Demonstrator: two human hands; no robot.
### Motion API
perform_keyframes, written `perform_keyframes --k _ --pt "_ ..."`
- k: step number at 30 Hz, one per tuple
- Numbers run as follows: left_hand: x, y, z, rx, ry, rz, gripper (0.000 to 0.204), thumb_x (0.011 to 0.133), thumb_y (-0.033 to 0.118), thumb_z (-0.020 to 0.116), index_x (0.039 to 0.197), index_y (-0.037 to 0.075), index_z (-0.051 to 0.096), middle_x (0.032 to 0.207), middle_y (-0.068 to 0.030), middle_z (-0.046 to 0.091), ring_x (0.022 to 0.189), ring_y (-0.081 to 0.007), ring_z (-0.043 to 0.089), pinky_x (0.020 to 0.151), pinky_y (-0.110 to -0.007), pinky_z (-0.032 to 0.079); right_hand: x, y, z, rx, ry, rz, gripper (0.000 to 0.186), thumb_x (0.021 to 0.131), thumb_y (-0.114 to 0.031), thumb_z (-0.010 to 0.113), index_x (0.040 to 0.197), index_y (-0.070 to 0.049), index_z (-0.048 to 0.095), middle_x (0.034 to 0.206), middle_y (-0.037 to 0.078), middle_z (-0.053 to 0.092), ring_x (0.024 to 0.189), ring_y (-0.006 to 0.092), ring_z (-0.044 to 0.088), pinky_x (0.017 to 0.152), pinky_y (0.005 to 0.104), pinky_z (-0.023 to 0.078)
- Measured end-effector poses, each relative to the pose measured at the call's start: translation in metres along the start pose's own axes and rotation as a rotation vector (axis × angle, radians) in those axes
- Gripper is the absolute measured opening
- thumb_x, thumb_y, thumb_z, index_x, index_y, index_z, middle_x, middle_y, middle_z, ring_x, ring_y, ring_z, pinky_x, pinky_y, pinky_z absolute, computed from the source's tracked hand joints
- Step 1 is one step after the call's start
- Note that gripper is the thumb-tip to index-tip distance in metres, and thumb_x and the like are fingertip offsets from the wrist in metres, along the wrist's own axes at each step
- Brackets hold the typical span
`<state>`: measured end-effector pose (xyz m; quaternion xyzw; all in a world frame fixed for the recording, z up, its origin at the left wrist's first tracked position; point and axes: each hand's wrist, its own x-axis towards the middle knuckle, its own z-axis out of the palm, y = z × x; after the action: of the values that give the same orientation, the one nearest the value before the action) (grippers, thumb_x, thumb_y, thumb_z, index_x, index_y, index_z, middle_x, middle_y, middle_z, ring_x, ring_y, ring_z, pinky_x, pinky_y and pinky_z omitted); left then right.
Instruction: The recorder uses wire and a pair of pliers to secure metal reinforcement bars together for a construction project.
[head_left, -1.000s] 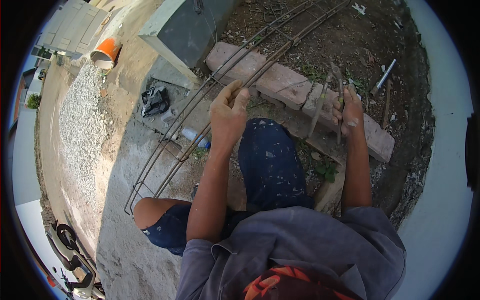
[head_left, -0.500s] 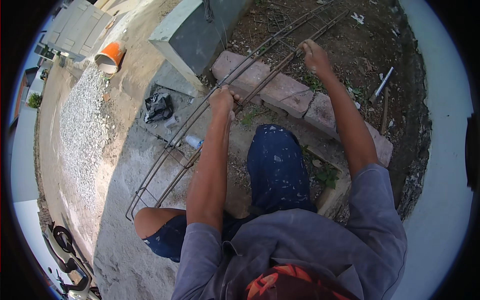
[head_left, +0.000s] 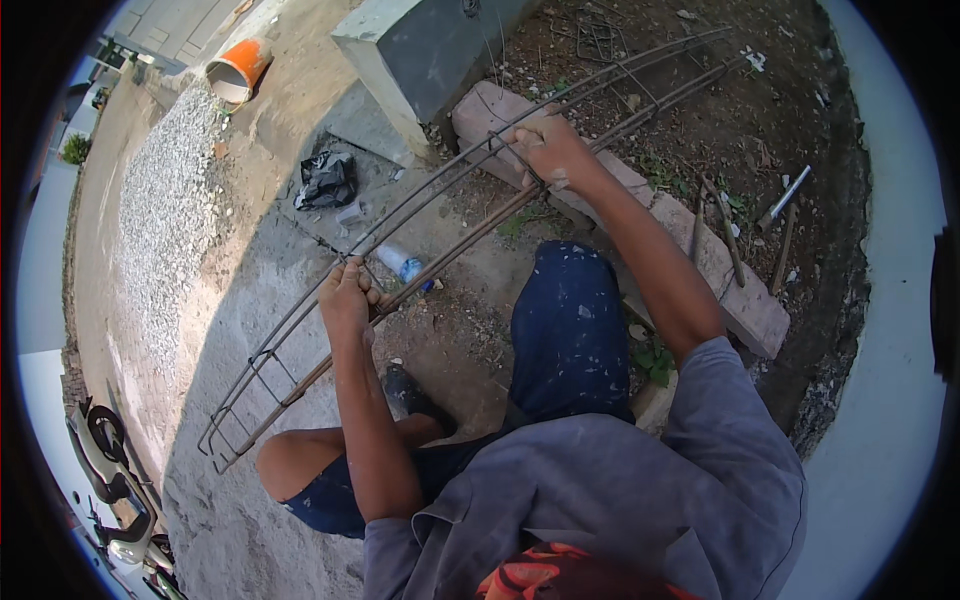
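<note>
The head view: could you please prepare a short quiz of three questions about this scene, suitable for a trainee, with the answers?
1. Which hand grips the steel-rod frame nearer to the row of pinkish blocks?
2. True or false: in the picture, the black plastic bag lies to the left of the plastic bottle.
3. What colour is the bucket near the gravel heap? a) blue b) orange c) green

Key: 1. The right hand. 2. True. 3. b
</note>
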<state>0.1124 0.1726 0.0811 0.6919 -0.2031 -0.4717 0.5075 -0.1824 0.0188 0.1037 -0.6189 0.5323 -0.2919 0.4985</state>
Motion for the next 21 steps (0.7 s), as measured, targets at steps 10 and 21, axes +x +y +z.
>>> perform_keyframes --k 10,21 --pt "0.032 -0.056 -0.203 0.499 0.653 0.120 0.027 0.096 0.021 0.048 0.101 0.004 0.068 0.060 0.0031 0.044 0.045 -0.0069 0.041 0.041 -0.026 0.042 -0.029 -0.049 0.180 0.107 -0.473 -0.117 0.021 0.079 -0.014 0.057 0.091 -0.003 0.071 0.086 0.020 0.068 0.082 0.0327 0.066 0.073 0.0373 0.050" --pt "0.092 -0.137 -0.288 0.984 0.702 0.027 0.020 0.082 0.014 0.060 0.080 -0.004 0.069 0.077 -0.0179 0.068 0.073 -0.0263 0.067 0.062 -0.039 0.046 -0.025 0.008 0.265 0.070 -0.438 -0.123 0.023 0.087 -0.019 0.055 0.088 -0.002 0.070 0.075 0.014 0.067 0.070 0.0221 0.065 0.066 0.0366 0.049"
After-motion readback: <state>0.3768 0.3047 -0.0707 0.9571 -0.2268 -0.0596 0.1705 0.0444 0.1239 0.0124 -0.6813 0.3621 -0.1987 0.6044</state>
